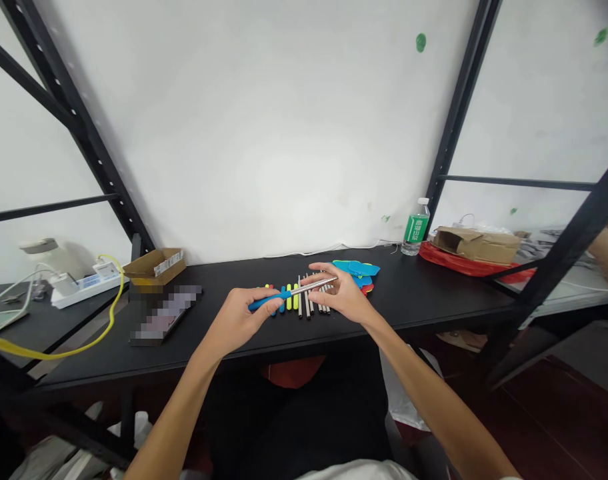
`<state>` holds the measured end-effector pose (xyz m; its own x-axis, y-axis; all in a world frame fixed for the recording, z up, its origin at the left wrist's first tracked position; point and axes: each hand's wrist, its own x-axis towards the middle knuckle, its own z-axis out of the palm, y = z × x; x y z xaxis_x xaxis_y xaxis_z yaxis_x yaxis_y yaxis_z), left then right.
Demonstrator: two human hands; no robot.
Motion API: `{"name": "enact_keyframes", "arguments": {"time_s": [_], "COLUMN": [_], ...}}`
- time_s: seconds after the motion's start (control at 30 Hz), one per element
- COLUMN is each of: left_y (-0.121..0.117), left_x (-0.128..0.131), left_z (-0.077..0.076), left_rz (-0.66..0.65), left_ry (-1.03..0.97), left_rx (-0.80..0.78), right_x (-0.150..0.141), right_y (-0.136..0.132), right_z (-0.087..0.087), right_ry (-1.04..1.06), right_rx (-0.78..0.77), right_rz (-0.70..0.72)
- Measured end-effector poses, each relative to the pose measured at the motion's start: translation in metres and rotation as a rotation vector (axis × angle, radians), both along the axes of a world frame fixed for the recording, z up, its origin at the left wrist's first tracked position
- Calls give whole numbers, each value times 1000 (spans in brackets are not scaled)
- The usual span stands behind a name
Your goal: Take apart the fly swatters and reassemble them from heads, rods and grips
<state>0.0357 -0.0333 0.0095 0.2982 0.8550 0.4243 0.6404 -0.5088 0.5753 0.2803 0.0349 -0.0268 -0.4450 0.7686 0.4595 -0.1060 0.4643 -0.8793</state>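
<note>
Blue handle (261, 303), closed in the left hand (237, 319), carries a slim metal rod (307, 287) held over the black counter (399, 293), between its front and back edges. Right hand (351, 297) sits half-open at the rod's far end, firmness of contact unclear; loose metal tubes (301, 303) lie beneath. Step in hand reads as two-handed handling of the joined piece; next move calls for a steady left hold and light right-hand alignment.

A green-labelled bottle (416, 230) stands near the cardboard box (477, 245).
</note>
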Motion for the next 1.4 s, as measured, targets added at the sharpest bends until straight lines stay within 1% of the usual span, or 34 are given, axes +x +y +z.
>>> {"name": "enact_keyframes", "arguments": {"time_s": [0.17, 0.23, 0.3, 0.33, 0.37, 0.4, 0.43, 0.47, 0.53, 0.6, 0.63, 0.7, 0.8, 0.87, 1.0, 1.13, 1.23, 1.3, 1.37, 1.4], "left_y": [1, 1, 1, 0, 0, 0, 0, 0, 0, 0, 0, 0, -1, -1, -1, 0, 1, 0, 0, 0], "left_x": [2, 3, 3, 2, 2, 1, 0, 0, -1, -1, -1, -1, -1, -1, -1, -1, -1, -1, 0, 0], "left_z": [-2, -2, -2, -1, 0, 1, 2, 2, 4, 4, 4, 4, 4, 5, 5, 4, 3, 3, 3, 3], "left_rz": [9, 15, 17, 19, 21, 23, 26, 29, 31, 30, 27, 18, 12, 16, 17, 22, 21, 18, 13, 10], "left_ry": [21, 37, 57, 63, 67, 67, 64, 59, 47, 32, 26, 19, 21, 22, 22, 21, 22, 19, 17, 18], "left_rx": [18, 25, 30, 36, 40, 43, 47, 47, 43, 43, 42, 39, 30, 25, 23, 23, 16, 14, 16, 17], "right_x": [5, 13, 27, 36, 47, 58, 70, 82, 103, 119, 124, 128, 128, 125, 121, 119, 123, 128, 134, 137], "right_y": [2, 7, 19, 27, 36, 45, 55, 65, 81, 92, 96, 99, 98, 94, 88, 87, 89, 90, 92, 94], "right_z": [1, 3, 2, 1, -2, -7, -12, -18, -31, -43, -48, -54, -54, -51, -43, -40, -41, -44, -47, -48], "right_ry": [-39, -87, -143, -164, -194, -253, -315, -400, -555, -705, -763, -837, -862, -870, -887, -858, -861, -892, -932, -948], "right_rx": [16, 32, 59, 77, 89, 105, 126, 160, 183, 180, 166, 134, 134, 180, 258, 246, 164, 53, -55, -86], "right_rz": [2, 35, 25, -31, -126, -259, -439, -579, -713, -785, -789, -751, -707, -731, -834, -881, -912, -932, -912, -886]}}
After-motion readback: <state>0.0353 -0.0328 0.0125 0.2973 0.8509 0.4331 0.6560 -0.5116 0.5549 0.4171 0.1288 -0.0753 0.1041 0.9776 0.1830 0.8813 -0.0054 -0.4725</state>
